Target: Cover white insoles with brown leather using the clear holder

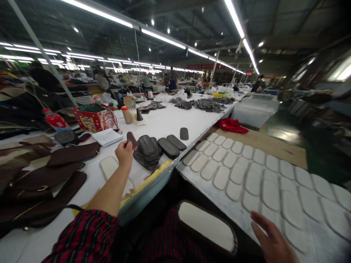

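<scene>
My left hand [125, 151] pinches a small dark brown piece with a rounded end [131, 139], held up over the white table. Right beside it is a stack of dark padded oval pieces [148, 149]; two similar padded pieces [171, 145] lie to its right, and a flat dark oval [184, 133] sits farther back. My right hand [274, 241] hovers low at the right with fingers apart, by rows of pale rounded panels [271, 193] on a side board. An elongated pale panel with a dark rim [207, 226] rests on my lap.
Dark brown bags [49, 182] are piled at the left. A notepad [108, 137], a red patterned box [94, 118], a red bottle [55, 119] and an orange-capped jar [126, 115] stand behind. A red cloth [233, 125] lies beyond the panels. Yellow tape [148, 180] lines the table edge.
</scene>
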### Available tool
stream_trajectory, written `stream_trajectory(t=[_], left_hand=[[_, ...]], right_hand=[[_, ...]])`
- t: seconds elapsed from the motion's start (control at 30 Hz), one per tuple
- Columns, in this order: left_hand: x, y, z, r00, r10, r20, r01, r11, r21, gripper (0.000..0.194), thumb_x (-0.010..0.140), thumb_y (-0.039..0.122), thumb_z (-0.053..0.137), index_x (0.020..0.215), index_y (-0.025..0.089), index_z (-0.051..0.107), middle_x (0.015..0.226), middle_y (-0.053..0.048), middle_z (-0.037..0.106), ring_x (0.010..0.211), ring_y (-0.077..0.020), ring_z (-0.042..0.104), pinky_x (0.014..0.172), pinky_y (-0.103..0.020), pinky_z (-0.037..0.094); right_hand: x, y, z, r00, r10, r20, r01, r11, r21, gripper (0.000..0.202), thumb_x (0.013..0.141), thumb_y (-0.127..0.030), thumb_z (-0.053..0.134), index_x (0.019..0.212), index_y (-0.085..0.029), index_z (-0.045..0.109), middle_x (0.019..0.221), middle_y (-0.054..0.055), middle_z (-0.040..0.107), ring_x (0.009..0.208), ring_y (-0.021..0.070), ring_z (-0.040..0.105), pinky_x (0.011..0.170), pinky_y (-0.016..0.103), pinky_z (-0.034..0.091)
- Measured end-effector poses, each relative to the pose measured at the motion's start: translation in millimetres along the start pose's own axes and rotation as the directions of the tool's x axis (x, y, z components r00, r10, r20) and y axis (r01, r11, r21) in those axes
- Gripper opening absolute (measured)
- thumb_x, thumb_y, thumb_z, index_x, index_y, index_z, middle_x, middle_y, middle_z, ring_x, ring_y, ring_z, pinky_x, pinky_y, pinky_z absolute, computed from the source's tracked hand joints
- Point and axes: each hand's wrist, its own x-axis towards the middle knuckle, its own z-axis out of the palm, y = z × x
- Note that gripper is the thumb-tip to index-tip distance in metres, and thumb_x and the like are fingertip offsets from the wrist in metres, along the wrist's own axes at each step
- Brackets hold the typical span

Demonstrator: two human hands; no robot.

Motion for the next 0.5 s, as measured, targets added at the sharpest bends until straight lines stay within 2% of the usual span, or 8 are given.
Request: stream_trajectory(t=[0.07, 0.1, 0.2, 0.27, 0.3, 0.37, 0.43, 0.5], left_hand=[[-40, 17, -0.5, 0.977, 0.024, 0.211, 0.013, 0.985, -0.174, 0.025, 0.074, 0.035, 0.051, 0.091, 0.016, 0.053, 0.075, 0.002, 0.055, 0.066, -0.0103, 0.056, 0.065, -0.027, 0.052], [-66, 26, -1.9, 0.924, 0.027, 0.381, 0.079, 0.963, -0.259, 0.027, 0.070, 0.035, 0.058, 0.089, 0.017, 0.055, 0.075, 0.002, 0.056, 0.066, -0.0110, 0.056, 0.066, -0.027, 0.051], [-146, 43, -8.8, 0.615, -0.130, 0.777, 0.421, 0.888, -0.185, 0.025, 0.067, 0.035, 0.065, 0.081, 0.016, 0.058, 0.070, 0.001, 0.057, 0.064, -0.0132, 0.056, 0.061, -0.027, 0.051], [-190, 43, -11.8, 0.433, -0.223, 0.873, 0.602, 0.793, -0.095, 0.022, 0.069, 0.036, 0.064, 0.077, 0.016, 0.059, 0.064, 0.002, 0.055, 0.056, -0.0103, 0.052, 0.053, -0.022, 0.047], [-206, 39, -12.5, 0.368, -0.263, 0.892, 0.681, 0.729, -0.066, 0.021, 0.069, 0.036, 0.064, 0.075, 0.016, 0.059, 0.062, 0.002, 0.054, 0.054, -0.0090, 0.050, 0.050, -0.020, 0.045], [-227, 28, -13.4, 0.274, -0.344, 0.898, 0.793, 0.609, -0.009, 0.021, 0.070, 0.037, 0.064, 0.073, 0.017, 0.058, 0.059, 0.003, 0.051, 0.051, -0.0075, 0.048, 0.047, -0.018, 0.041], [-236, 15, -15.5, 0.211, -0.421, 0.882, 0.851, 0.523, 0.046, 0.021, 0.070, 0.038, 0.063, 0.072, 0.018, 0.058, 0.060, 0.003, 0.051, 0.052, -0.0084, 0.049, 0.049, -0.019, 0.043], [-237, 5, -18.5, 0.170, -0.469, 0.867, 0.847, 0.519, 0.115, 0.022, 0.072, 0.040, 0.060, 0.073, 0.019, 0.058, 0.064, 0.002, 0.054, 0.058, -0.0111, 0.053, 0.054, -0.023, 0.047]], right_hand=[[-4, -23, 1, 0.995, -0.084, -0.055, 0.090, 0.991, 0.101, 0.055, 0.076, -0.044, 0.050, 0.125, -0.020, 0.039, 0.125, 0.011, 0.048, 0.099, 0.0237, 0.057, 0.082, 0.037, 0.049], [-5, -32, 2, 0.984, -0.168, -0.064, 0.174, 0.979, 0.109, 0.063, 0.074, -0.041, 0.055, 0.130, -0.020, 0.033, 0.132, 0.011, 0.040, 0.107, 0.0251, 0.051, 0.090, 0.041, 0.043], [-3, -50, 7, 0.962, -0.270, 0.049, 0.259, 0.952, 0.163, 0.088, 0.067, -0.037, 0.064, 0.137, -0.019, 0.015, 0.141, 0.013, 0.023, 0.123, 0.0290, 0.034, 0.099, 0.048, 0.031], [-1, -52, 7, 0.916, -0.221, 0.334, 0.119, 0.947, 0.299, 0.085, 0.067, -0.037, 0.064, 0.137, -0.018, 0.019, 0.138, 0.014, 0.031, 0.120, 0.0284, 0.037, 0.097, 0.046, 0.034], [-1, -50, 5, 0.834, -0.190, 0.518, 0.000, 0.939, 0.344, 0.077, 0.068, -0.038, 0.063, 0.134, -0.019, 0.028, 0.131, 0.014, 0.041, 0.114, 0.0281, 0.044, 0.093, 0.043, 0.039], [-4, -45, 1, 0.566, -0.136, 0.813, -0.228, 0.922, 0.313, 0.060, 0.066, -0.039, 0.063, 0.121, -0.019, 0.049, 0.110, 0.011, 0.060, 0.097, 0.0275, 0.057, 0.081, 0.037, 0.047], [-8, -40, -3, 0.336, -0.064, 0.940, -0.345, 0.920, 0.186, 0.048, 0.063, -0.039, 0.065, 0.106, -0.019, 0.061, 0.092, 0.007, 0.066, 0.085, 0.0270, 0.061, 0.073, 0.033, 0.049], [-10, -35, -4, 0.279, -0.014, 0.960, -0.401, 0.907, 0.130, 0.045, 0.061, -0.040, 0.066, 0.100, -0.019, 0.064, 0.087, 0.005, 0.067, 0.084, 0.0267, 0.061, 0.073, 0.033, 0.049]])
